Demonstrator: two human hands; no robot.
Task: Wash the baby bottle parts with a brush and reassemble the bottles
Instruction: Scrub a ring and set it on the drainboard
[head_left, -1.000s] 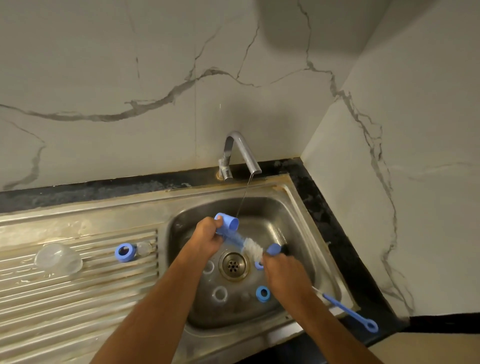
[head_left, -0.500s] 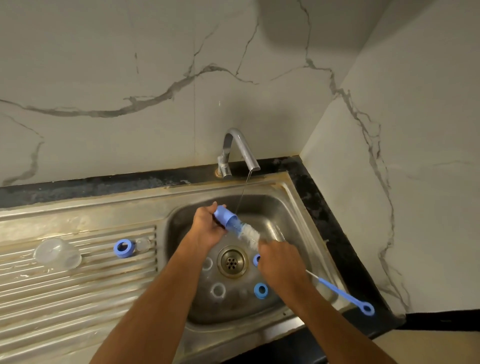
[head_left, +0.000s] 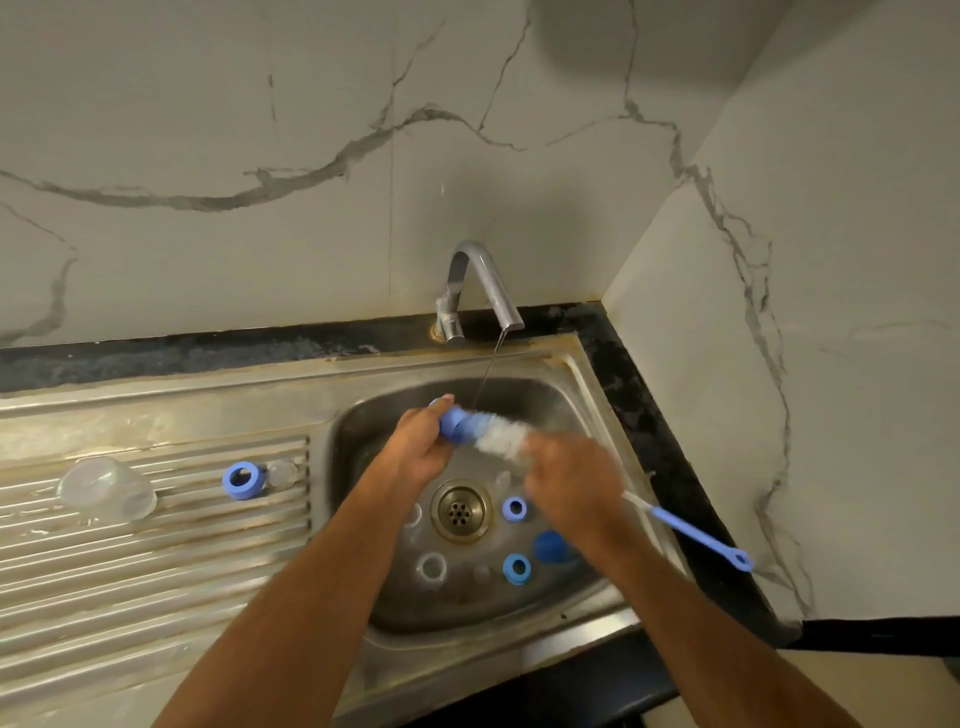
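Head view: scrubbing a blue bottle part under a thin stream from the tap (head_left: 485, 291).

Over the sink (head_left: 571, 374), the left hand (head_left: 421, 447) curls its fingers round the blue part (head_left: 456, 423), while the right hand (head_left: 569, 480) grips the brush (head_left: 501, 439) at the base of its white bristles, whose tip sits at the part's mouth; the blue handle trails off to the right. The washing step looks to be in hand (reassembly seems some way off). More blue rings (head_left: 515, 508) and clear pieces lie in the basin round the drain (head_left: 460, 511); on the draining board to the left sit another ring (head_left: 240, 479) and a clear dome cap (head_left: 106, 489). Next, probably, work the bristles through, rinse, and set the part aside.
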